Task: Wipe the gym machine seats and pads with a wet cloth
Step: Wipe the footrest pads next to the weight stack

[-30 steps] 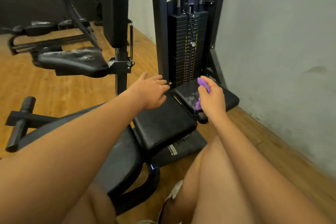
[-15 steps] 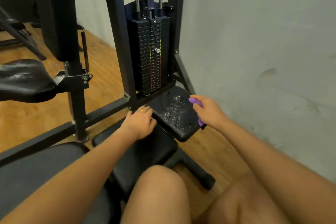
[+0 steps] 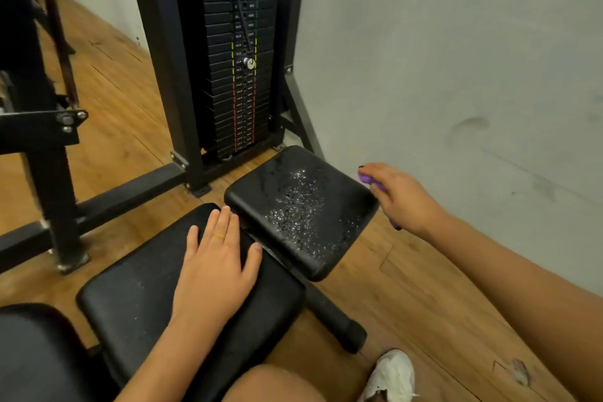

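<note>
While my left hand (image 3: 215, 271) rests flat with straight fingers on the near pad (image 3: 137, 310), my right hand (image 3: 403, 202) grips the purple cloth (image 3: 366, 179) just beside the far pad (image 3: 257, 196); that pad, beaded with droplets (image 3: 293, 215), lies directly to the cloth's left; right hand is nearer.

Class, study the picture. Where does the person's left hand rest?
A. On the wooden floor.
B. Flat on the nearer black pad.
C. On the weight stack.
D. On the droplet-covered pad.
B: the left hand lies flat, fingers straight, on the nearer black pad; the droplets are on the farther pad, beside which the right hand grips a purple item.
</note>
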{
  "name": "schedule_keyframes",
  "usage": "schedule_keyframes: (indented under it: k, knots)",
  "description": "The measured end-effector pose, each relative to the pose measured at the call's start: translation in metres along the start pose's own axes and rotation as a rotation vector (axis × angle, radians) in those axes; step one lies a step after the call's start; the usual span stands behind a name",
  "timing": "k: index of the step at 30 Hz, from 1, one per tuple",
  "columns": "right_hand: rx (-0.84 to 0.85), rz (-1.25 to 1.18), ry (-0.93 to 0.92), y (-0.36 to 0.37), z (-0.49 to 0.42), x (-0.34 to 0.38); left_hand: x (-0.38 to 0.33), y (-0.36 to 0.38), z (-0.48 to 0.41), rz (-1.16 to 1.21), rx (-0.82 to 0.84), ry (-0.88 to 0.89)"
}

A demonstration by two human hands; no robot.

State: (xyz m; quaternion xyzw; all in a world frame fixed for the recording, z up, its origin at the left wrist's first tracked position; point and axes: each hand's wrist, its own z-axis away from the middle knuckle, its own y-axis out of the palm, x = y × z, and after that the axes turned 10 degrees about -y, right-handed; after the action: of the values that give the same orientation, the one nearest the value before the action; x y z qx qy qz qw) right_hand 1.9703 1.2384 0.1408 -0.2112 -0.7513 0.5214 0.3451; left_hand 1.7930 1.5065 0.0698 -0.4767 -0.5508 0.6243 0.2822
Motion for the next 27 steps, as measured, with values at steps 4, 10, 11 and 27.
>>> schedule_keyframes:
  k: [4, 10, 11, 27]
  knots:
    - [0.149, 0.011, -0.071, 0.012, -0.021, -0.022, 0.006, -0.002, -0.009, 0.009, -0.036, -0.022]
    - [0.199, -0.019, -0.08, 0.032, -0.031, -0.046, -0.01, 0.006, -0.008, -0.024, 0.013, -0.033]
    - [0.206, -0.015, -0.092, 0.034, -0.037, -0.046, -0.011, 0.006, -0.009, -0.032, 0.017, -0.038]
    - [0.246, -0.178, -0.023, 0.025, -0.046, -0.044, -0.01, 0.008, -0.01, -0.026, 0.02, -0.041]
